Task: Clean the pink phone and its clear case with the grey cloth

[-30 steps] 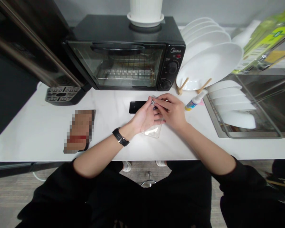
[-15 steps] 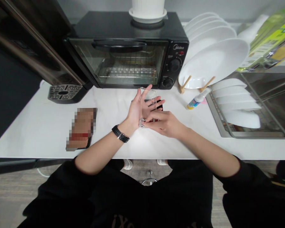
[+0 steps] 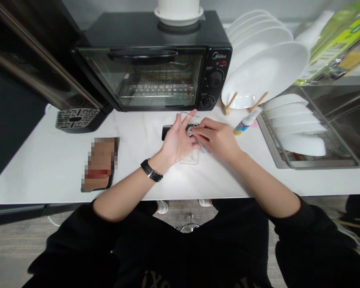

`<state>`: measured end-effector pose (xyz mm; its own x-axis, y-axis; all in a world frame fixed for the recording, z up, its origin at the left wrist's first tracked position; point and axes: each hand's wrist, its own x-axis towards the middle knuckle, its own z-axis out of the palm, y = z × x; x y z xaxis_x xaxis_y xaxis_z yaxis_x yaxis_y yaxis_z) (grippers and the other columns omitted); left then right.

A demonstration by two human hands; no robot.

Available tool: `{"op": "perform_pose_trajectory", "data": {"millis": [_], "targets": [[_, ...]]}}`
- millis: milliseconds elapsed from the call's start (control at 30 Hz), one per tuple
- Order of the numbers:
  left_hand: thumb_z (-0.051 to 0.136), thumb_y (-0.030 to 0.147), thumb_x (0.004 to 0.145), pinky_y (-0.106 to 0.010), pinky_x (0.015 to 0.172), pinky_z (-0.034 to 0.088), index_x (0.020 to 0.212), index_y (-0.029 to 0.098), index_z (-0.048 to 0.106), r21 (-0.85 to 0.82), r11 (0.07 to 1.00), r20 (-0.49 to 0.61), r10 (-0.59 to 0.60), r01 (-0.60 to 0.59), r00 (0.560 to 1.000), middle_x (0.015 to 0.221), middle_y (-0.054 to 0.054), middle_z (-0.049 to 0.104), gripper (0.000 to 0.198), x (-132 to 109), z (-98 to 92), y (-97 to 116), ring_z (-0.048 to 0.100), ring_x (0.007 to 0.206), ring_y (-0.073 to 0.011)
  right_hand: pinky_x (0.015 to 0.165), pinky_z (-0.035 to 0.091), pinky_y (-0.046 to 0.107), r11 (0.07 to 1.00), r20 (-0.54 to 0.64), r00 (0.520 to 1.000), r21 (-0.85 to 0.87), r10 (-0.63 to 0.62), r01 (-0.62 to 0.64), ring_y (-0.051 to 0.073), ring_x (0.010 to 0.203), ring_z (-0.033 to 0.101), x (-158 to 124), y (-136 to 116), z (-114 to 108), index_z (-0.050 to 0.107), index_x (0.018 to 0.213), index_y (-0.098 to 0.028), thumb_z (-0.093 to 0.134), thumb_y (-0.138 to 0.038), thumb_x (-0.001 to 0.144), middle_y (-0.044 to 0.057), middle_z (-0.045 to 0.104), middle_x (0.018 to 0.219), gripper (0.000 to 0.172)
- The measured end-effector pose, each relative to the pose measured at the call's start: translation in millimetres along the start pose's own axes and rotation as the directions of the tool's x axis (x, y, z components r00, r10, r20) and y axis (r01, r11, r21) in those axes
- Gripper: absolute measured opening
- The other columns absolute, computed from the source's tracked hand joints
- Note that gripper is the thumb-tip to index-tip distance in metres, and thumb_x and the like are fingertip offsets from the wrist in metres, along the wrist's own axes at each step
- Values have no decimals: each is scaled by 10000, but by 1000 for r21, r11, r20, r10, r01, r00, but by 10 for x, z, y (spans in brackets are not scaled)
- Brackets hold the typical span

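Note:
A clear phone case (image 3: pixel 189 161) lies across my left hand (image 3: pixel 180 140), which is palm up with its fingers stretched out beneath and around it. My right hand (image 3: pixel 220 138) has its fingers closed in a pinch on a small crumpled grey-white cloth (image 3: pixel 189 130), pressed against the upper part of the case. Behind my left hand, a flat black object (image 3: pixel 166 133) is mostly hidden on the counter. A phone (image 3: pixel 100 164) with a blurred-out screen lies left of my left forearm. To the right of my right hand stands a small spray bottle (image 3: pixel 246 122), leaning in view.
A black toaster oven (image 3: pixel 156 76) stands behind my hands with a white pot (image 3: pixel 178 10) on top. Left of it is a drip tray (image 3: pixel 78 120). White plates (image 3: pixel 267 76) stand in a wooden rack; bowls (image 3: pixel 301 144) sit at the sink on the right.
My right hand has moved the cloth from the near end of the phone case up toward its far end. The case sits lower on my left hand. The view has shifted slightly.

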<state>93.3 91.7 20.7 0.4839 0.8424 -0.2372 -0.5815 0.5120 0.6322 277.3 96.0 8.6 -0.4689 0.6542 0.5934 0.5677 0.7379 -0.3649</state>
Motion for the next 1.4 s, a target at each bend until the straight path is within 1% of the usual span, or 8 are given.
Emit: {"op": "perform_pose_trajectory", "data": {"millis": [167, 400, 600, 733, 867, 967, 1200, 1400], "targets": [[380, 749, 1073, -527, 1039, 571, 1660, 345, 474, -12, 994, 58, -110, 111, 992, 1227, -125, 771, 719, 10, 37, -141, 752, 1060, -295, 647, 450, 310, 979, -251, 959, -116, 133, -167, 148, 719, 610, 15, 39, 58, 851, 1033, -217, 653, -270, 1058, 41, 717, 892, 206], [340, 693, 1117, -551, 1072, 570, 1565, 241, 555, -28, 986, 38, -164, 165, 986, 1308, -145, 777, 671, 48, 40, -219, 758, 1144, -319, 645, 503, 309, 985, -248, 954, 82, 168, -153, 155, 727, 645, 28, -106, 161, 862, 1038, -230, 652, -326, 1067, 43, 720, 887, 232], [313, 585, 1159, -349, 917, 614, 1670, 250, 512, -141, 989, 21, -37, 39, 999, 1013, -54, 819, 643, 10, 92, -68, 802, 1021, -245, 745, 565, 318, 975, -104, 995, 219, -2, 25, 168, 846, 715, 19, -152, 137, 848, 1006, -236, 654, -334, 1078, 44, 758, 924, 228], [309, 659, 1135, -359, 811, 622, 1712, 320, 465, -78, 994, 34, -78, 81, 996, 931, -48, 805, 687, -16, 50, 21, 792, 856, -243, 712, 529, 307, 976, -15, 991, 174, -130, 131, 142, 802, 693, -13, -207, 130, 839, 983, -255, 634, -344, 1097, 20, 754, 896, 251], [375, 705, 1103, -403, 933, 634, 1705, 367, 469, -104, 994, -58, 36, -42, 998, 1211, -95, 796, 697, -1, 10, 45, 786, 1150, -294, 685, 499, 293, 947, 23, 951, 104, -307, 303, 125, 771, 682, -52, -237, 139, 836, 1024, -259, 634, -335, 1101, -2, 768, 872, 229], [349, 723, 1108, -399, 948, 633, 1723, 370, 423, -89, 983, -89, 151, -159, 984, 1189, -103, 756, 713, -10, 4, 75, 746, 1269, -299, 678, 495, 275, 919, 54, 920, 85, -389, 384, 105, 741, 676, -63, -235, 116, 826, 1073, -252, 617, -326, 1111, -10, 784, 892, 225], [307, 740, 1115, -415, 960, 624, 1703, 401, 440, -78, 975, -73, 201, -206, 977, 1217, -105, 723, 692, -20, -32, 172, 682, 1399, -312, 705, 472, 322, 964, 253, 934, -16, -253, 265, 154, 872, 735, -49, -141, -40, 821, 998, -259, 597, -256, 1100, 11, 820, 1016, 246], [273, 717, 1128, -378, 965, 595, 1731, 340, 398, -20, 984, -60, 173, -175, 983, 1255, -113, 765, 722, -3, 3, 147, 678, 1405, -293, 692, 472, 340, 988, 171, 983, -129, -66, 88, 165, 819, 716, -46, -167, -11, 830, 1004, -219, 585, -216, 1075, 35, 814, 1020, 255]]}}
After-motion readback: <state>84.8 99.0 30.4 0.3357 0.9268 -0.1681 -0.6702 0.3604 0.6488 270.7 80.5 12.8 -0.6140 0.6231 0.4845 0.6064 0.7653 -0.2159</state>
